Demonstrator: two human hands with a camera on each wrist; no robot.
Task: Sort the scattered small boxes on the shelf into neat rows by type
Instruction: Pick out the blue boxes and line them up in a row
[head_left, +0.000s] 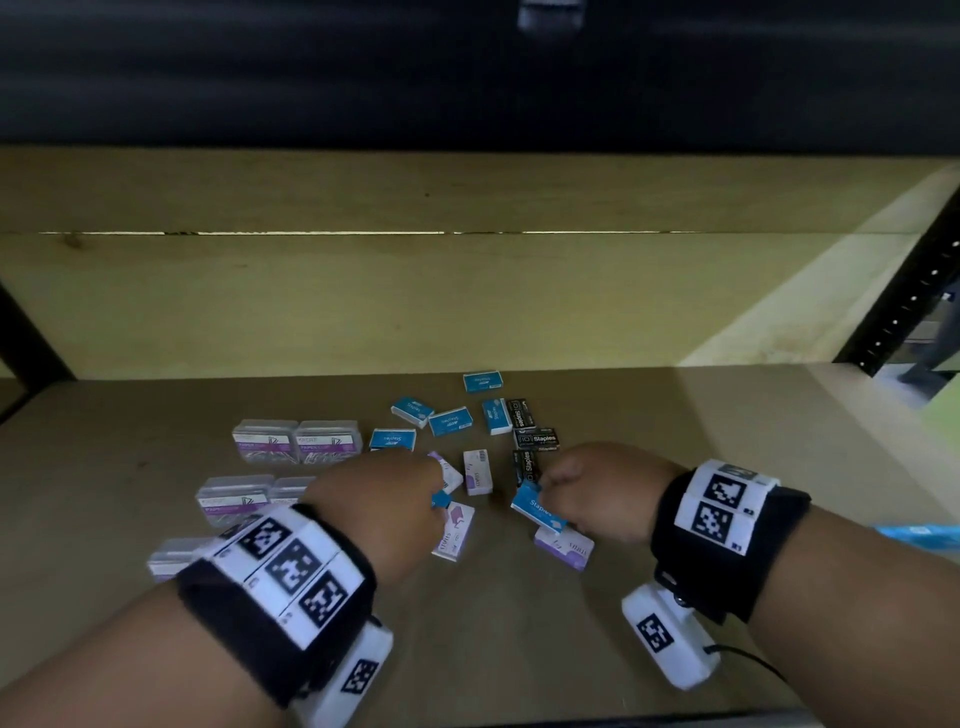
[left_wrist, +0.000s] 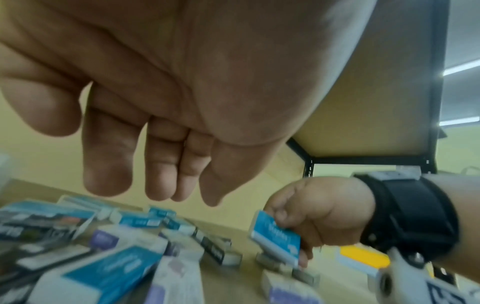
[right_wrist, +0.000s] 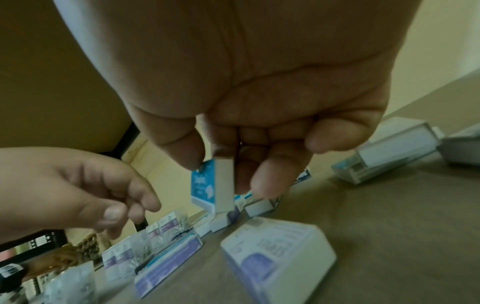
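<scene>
Small boxes lie scattered on the brown shelf (head_left: 701, 441). Blue staple boxes (head_left: 450, 421) sit at the back, black staple boxes (head_left: 536, 439) to their right, and white-and-purple boxes (head_left: 477, 471) nearer me. My right hand (head_left: 545, 486) pinches one blue staple box (head_left: 535, 512) between thumb and fingers and holds it tilted above a purple box (head_left: 564, 552). In the right wrist view the blue box (right_wrist: 207, 189) hangs from my fingertips (right_wrist: 267, 185). My left hand (head_left: 436, 493) hovers over the purple boxes; its fingers (left_wrist: 109, 164) hang loose and hold nothing.
Clear paper-clip boxes (head_left: 296, 441) stand in rows on the left. A wooden back board (head_left: 467, 301) closes the shelf behind. Black metal posts (head_left: 904, 306) stand at both sides. A light blue pack (head_left: 917, 535) lies at the right edge.
</scene>
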